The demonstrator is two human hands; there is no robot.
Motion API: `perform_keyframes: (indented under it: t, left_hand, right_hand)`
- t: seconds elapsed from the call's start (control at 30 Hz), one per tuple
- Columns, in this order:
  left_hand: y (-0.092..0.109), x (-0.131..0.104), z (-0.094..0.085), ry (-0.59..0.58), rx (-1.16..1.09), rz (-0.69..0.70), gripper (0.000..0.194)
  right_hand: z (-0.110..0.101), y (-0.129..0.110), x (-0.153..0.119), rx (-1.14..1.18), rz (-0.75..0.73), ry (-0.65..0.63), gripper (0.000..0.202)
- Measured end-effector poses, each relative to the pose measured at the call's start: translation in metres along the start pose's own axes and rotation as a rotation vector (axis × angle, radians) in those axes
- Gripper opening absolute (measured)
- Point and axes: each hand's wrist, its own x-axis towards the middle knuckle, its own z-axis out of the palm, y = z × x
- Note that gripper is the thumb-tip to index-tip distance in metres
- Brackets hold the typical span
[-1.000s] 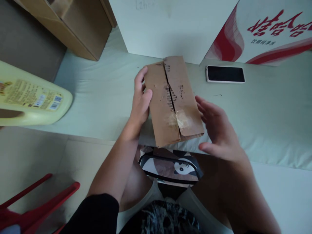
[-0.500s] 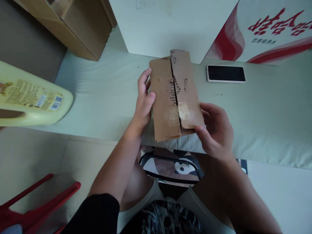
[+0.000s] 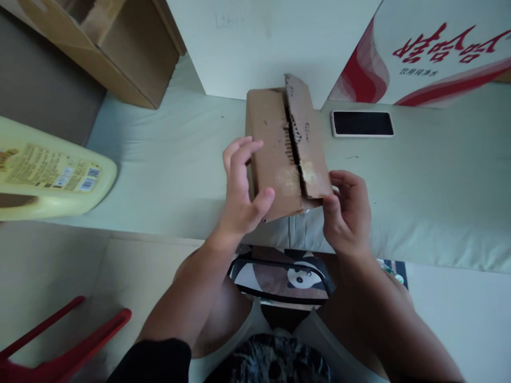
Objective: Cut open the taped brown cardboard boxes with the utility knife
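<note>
Right hand pinches the box near its lower right corner, over the green cloth. Left hand has slid lower, fingers spread, perhaps barely touching; the flap is lifted more than before.

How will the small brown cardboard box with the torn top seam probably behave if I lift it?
The box would probably feel fairly stiff, since its left top panel looks flat. The flap nearest the right hand may bend, as it stands raised along the torn seam.
</note>
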Motion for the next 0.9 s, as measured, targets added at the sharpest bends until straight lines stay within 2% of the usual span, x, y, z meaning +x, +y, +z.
perform_keyframes:
  t: [0.1,0.17,0.3,0.43,0.63,0.73,0.83,0.87,0.9]
  left_hand:
    - [0.010,-0.006,-0.005,-0.041,0.018,0.138,0.091]
    - [0.013,-0.008,-0.007,-0.065,0.050,0.184,0.098]
    - [0.013,-0.007,-0.011,-0.060,0.085,0.162,0.095]
    - [0.012,-0.003,-0.022,-0.004,0.141,0.072,0.079]
    - [0.006,0.000,-0.037,0.165,0.205,-0.050,0.057]
    - [0.001,0.003,-0.039,0.364,0.207,-0.116,0.056]
    - [-0.003,0.009,-0.040,0.547,0.135,-0.107,0.061]
    - [-0.004,0.011,-0.041,0.553,0.087,-0.141,0.063]
    - [-0.005,0.013,-0.041,0.513,0.033,-0.222,0.061]
  right_hand:
    - [0.002,0.001,0.000,0.035,0.042,-0.048,0.046]
    - [0.003,0.001,-0.001,0.059,0.060,-0.062,0.047]
    - [0.004,0.002,-0.002,0.079,0.064,-0.063,0.048]
    - [0.004,0.000,-0.002,0.107,0.048,-0.139,0.047]
    - [0.005,-0.001,-0.003,0.093,0.073,-0.238,0.038]
    - [0.005,-0.002,-0.004,0.086,0.090,-0.275,0.035]
    - [0.004,-0.002,-0.003,0.078,0.100,-0.292,0.032]
    - [0.004,-0.002,-0.003,0.076,0.102,-0.295,0.031]
    - [0.004,-0.001,-0.003,0.072,0.102,-0.298,0.030]
